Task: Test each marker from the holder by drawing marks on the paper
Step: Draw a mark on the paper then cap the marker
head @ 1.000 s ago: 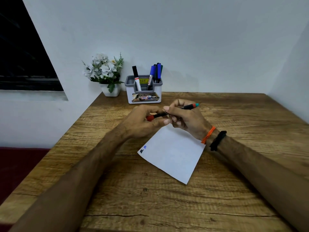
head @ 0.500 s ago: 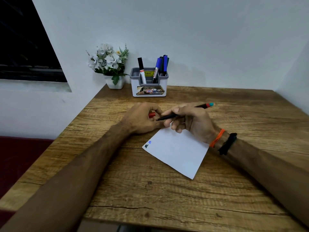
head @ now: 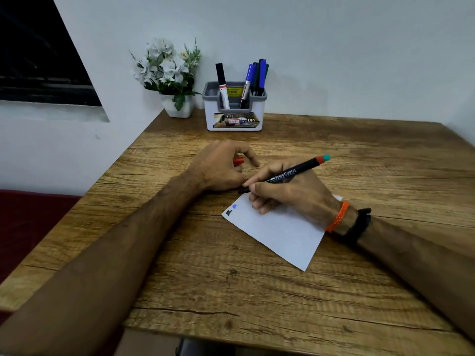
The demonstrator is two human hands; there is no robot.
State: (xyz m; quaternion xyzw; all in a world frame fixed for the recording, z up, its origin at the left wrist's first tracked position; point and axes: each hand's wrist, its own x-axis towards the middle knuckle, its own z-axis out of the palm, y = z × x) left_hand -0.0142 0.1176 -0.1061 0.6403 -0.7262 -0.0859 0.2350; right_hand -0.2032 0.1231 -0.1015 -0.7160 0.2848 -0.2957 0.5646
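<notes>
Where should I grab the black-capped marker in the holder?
Pinch the black-capped marker by its cap, coming straight down from above. It stands nearly upright, alone on the left side of the holder, whose walls hide its lower barrel.

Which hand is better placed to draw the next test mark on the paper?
The right hand: it grips the uncapped marker in a writing hold, tip at the paper's top edge. The left hand holds only the red cap.

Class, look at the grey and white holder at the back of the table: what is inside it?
The holder contains a black-capped marker and several blue-capped markers, upright. Its walls hide their lower ends.
</notes>
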